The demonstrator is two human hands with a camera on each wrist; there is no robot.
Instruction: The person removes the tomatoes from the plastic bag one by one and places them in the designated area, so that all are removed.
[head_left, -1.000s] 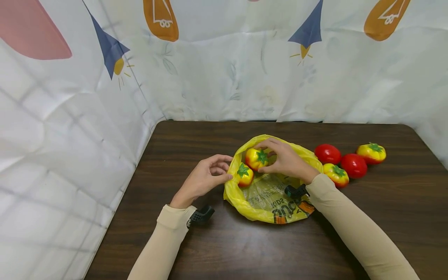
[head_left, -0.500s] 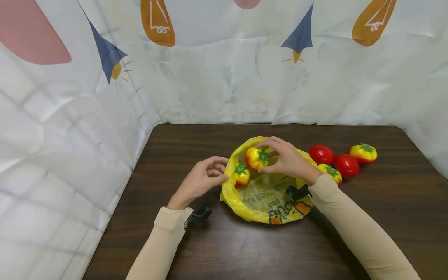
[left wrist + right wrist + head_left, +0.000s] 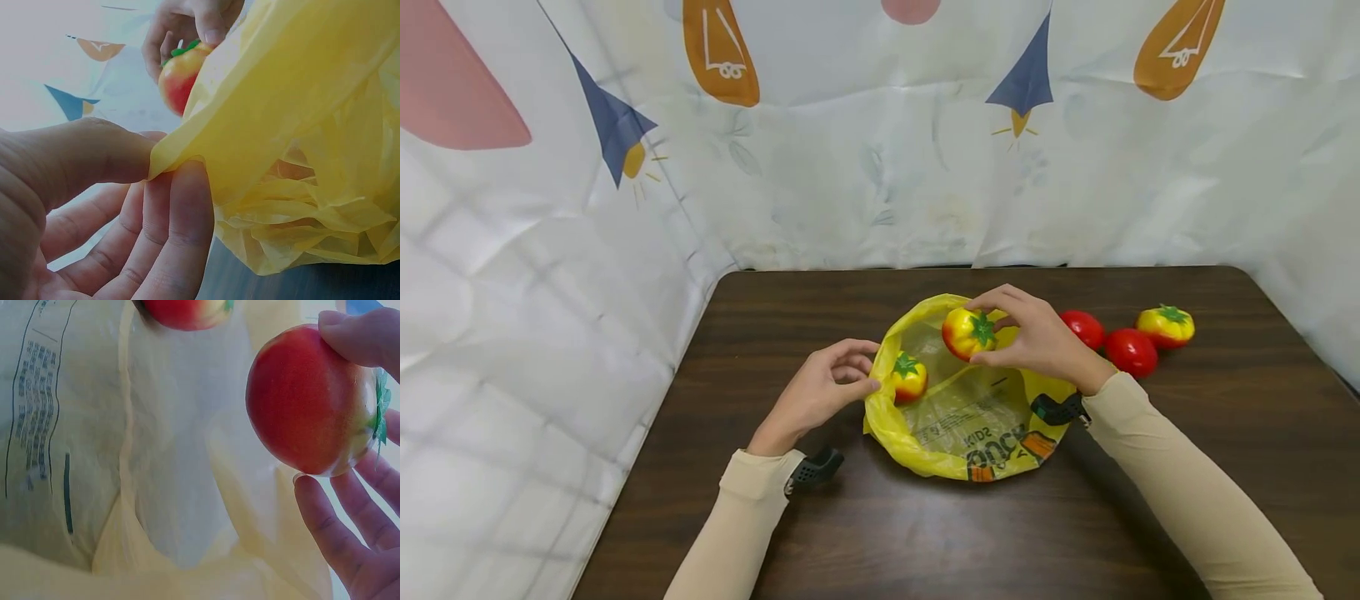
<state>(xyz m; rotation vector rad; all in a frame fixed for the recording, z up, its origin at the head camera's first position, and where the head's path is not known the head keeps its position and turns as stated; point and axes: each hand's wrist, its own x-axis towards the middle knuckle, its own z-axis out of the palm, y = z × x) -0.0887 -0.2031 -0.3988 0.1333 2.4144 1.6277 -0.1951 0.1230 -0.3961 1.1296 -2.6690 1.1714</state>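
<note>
In the head view, my left hand (image 3: 820,390) pinches the left rim of a yellow plastic bag (image 3: 925,458), lying with its mouth wide. The left wrist view shows the bag's edge between thumb and fingers (image 3: 187,212). My right hand (image 3: 1041,342) grips a yellow-and-red fruit (image 3: 964,333) with a green leafy top, held above the bag's mouth. Thumb and fingertips press its sides in the right wrist view, where its red underside shows. A second such fruit (image 3: 908,383) sits inside the bag at the left, partly covered by the rim.
To the right of the bag, two smooth red fruits (image 3: 1131,353) and another yellow-and-red one (image 3: 1165,325) lie on the dark wooden table (image 3: 820,533). White printed curtains (image 3: 850,183) stand behind and left of it.
My right hand has lifted the fruit up and to the right, away from the one in the bag. My left hand keeps its pinch on the rim. The head view has shifted slightly.
</note>
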